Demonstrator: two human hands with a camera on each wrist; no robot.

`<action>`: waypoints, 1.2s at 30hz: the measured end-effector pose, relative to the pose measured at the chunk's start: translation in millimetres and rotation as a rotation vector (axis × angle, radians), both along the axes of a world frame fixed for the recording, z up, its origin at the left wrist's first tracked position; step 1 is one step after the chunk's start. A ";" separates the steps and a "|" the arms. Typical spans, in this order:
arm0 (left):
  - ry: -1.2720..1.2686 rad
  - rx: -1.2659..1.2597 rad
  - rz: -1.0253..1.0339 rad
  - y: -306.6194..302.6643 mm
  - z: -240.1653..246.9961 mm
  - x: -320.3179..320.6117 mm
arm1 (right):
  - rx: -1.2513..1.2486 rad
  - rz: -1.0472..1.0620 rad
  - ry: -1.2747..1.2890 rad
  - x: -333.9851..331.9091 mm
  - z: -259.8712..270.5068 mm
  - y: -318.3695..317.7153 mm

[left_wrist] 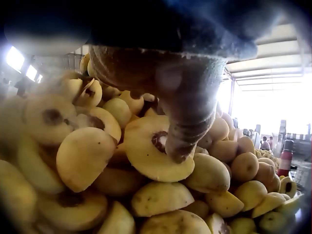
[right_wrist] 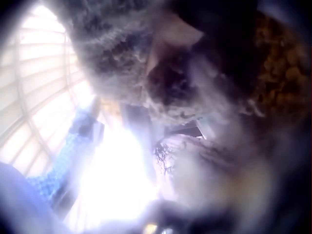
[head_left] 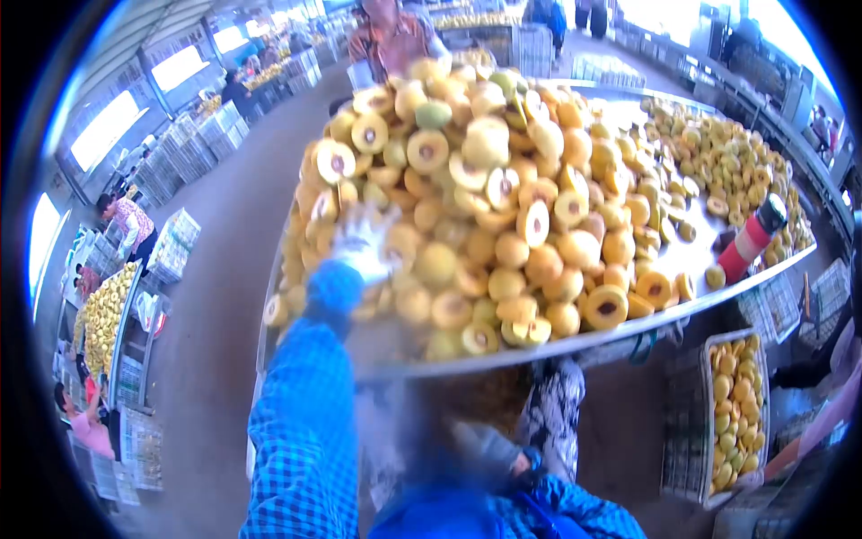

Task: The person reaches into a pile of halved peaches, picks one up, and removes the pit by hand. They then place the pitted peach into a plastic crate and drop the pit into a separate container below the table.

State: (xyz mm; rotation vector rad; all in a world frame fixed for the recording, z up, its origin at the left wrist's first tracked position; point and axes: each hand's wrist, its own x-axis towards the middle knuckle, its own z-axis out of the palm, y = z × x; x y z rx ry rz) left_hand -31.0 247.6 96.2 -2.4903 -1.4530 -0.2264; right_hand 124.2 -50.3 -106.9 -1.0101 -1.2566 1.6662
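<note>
A large heap of yellow peaches, many of them halved with the pit cavity showing, lies on a metal table. My left hand, in a pale glove, reaches over the heap's left side with its fingers spread. Seen from the left wrist, a digit of that hand points down at the cut face of a peach half, its tip right at the pit. Below the table edge, near my lap, my right hand wears a greyish glove; it is blurred, and I cannot tell whether it holds anything.
A red bottle-shaped object with a dark top lies at the table's right side, beside more peaches. A crate of peaches stands low on the right. A person is across the table; other workers and stacked crates are farther left.
</note>
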 end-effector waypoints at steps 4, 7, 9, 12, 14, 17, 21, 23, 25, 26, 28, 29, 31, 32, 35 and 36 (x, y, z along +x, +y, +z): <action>-0.075 -0.171 -0.154 22.9 -25.3 -4.9 | 0.608 0.120 -0.760 1.9 -18.8 2.3; -0.140 -0.265 -0.143 -11.0 -12.1 4.9 | 0.251 0.048 -0.516 -5.3 -15.6 9.8; -0.459 -0.272 -0.106 -40.5 -14.1 8.3 | 0.163 0.012 -0.469 -4.1 -9.7 6.1; -1.539 -0.556 -0.122 -77.3 -49.3 6.7 | 0.205 -0.046 -0.510 7.0 11.2 3.0; -2.164 -1.044 -0.080 -97.5 -75.3 -5.2 | 0.265 -0.089 -0.558 12.3 30.9 2.2; -2.301 -0.923 0.223 -138.5 -90.2 1.0 | 0.343 -0.162 -0.569 14.9 78.6 9.9; -2.364 -1.089 0.161 -181.5 -78.2 9.5 | 0.413 -0.239 -0.282 7.3 116.9 22.9; -2.332 -0.995 0.177 -191.2 -83.6 16.6 | 0.444 -0.282 -0.232 1.3 115.1 29.0; -2.266 -0.945 0.130 -197.0 -89.7 17.1 | 0.444 -0.342 -0.438 -2.4 123.0 32.5; -2.216 -0.913 0.130 -198.2 -94.0 17.3 | 0.423 -0.337 -0.491 -4.5 122.4 35.3; -2.120 -0.844 0.131 -201.8 -101.4 17.3 | 0.379 -0.322 -0.598 -7.7 115.4 39.6; -2.013 -0.733 0.129 -205.6 -102.8 18.0 | 0.573 -0.299 -0.696 -6.7 99.0 44.2; -1.795 -0.514 0.118 -212.1 -104.5 23.2 | 0.716 -0.208 -0.973 -8.1 88.7 41.1; -1.881 -0.567 0.159 -213.8 -102.1 26.2 | 0.786 -0.158 -1.109 -9.3 86.5 39.1; -1.953 -0.602 0.310 -219.3 -101.3 30.0 | 0.742 -0.178 -1.058 -16.5 85.9 32.4; -1.971 -0.588 0.304 -221.0 -97.5 32.3 | 0.724 -0.185 -1.053 -17.9 85.8 30.9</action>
